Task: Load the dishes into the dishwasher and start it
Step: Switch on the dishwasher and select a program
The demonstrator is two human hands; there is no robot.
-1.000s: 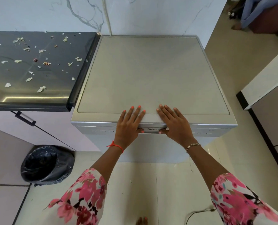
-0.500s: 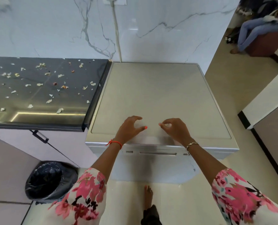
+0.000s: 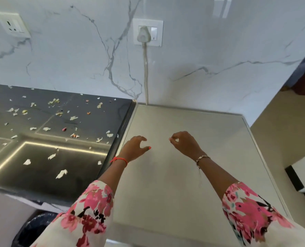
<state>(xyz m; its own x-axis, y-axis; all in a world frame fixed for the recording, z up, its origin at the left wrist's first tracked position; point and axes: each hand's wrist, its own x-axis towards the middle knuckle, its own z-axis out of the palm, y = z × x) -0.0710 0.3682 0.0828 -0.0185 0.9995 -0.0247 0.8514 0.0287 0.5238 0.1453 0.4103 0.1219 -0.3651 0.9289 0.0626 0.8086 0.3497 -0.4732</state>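
Over dishwasher [image 3: 183, 184]: L hand [image 3: 135, 148], R hand [image 3: 186, 144]

Counter [image 3: 41, 175] left of the dishwasher [image 3: 174, 184] — wall socket [image 3: 147, 32] behind, bin [image 3: 32, 230] below the counter.

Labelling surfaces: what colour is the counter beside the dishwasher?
Glossy black counter, flecked with pale scraps; head view.

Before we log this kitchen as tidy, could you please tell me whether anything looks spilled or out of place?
Yes: pale scraps with a few reddish bits lie scattered across the black counter left of the dishwasher, like uncleared peelings.
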